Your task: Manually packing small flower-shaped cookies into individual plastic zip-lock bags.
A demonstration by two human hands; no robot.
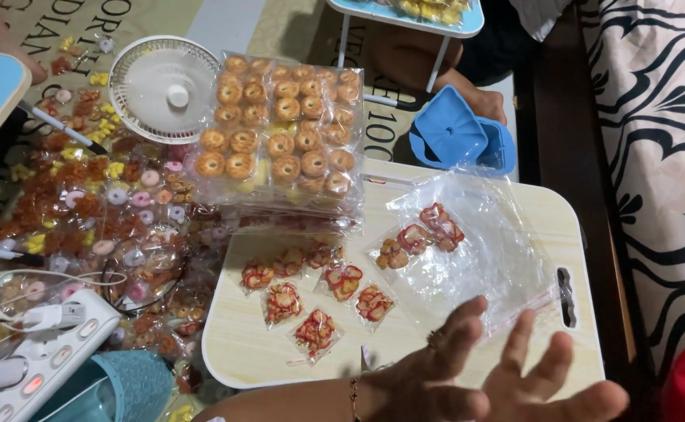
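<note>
My left hand [428,375], with a ring and a thin bracelet, hovers over the near edge of a pale wooden lap table [241,344], fingers spread and empty. Beside it my right hand [550,383] is also spread wide and holds nothing. Just beyond their fingertips lies a large clear plastic bag [475,258] with a few red-and-yellow ring pieces inside; its zip strip runs close to my right fingers. Several small sealed packets [315,332] of the same red pieces lie on the table's left half.
A stack of packets of orange rings [280,133] overhangs the table's far left corner. A white fan [166,86], many loose packets [100,211], a power strip [53,352] and a blue plastic object [456,133] lie around. Another person's limb [479,98] is beyond.
</note>
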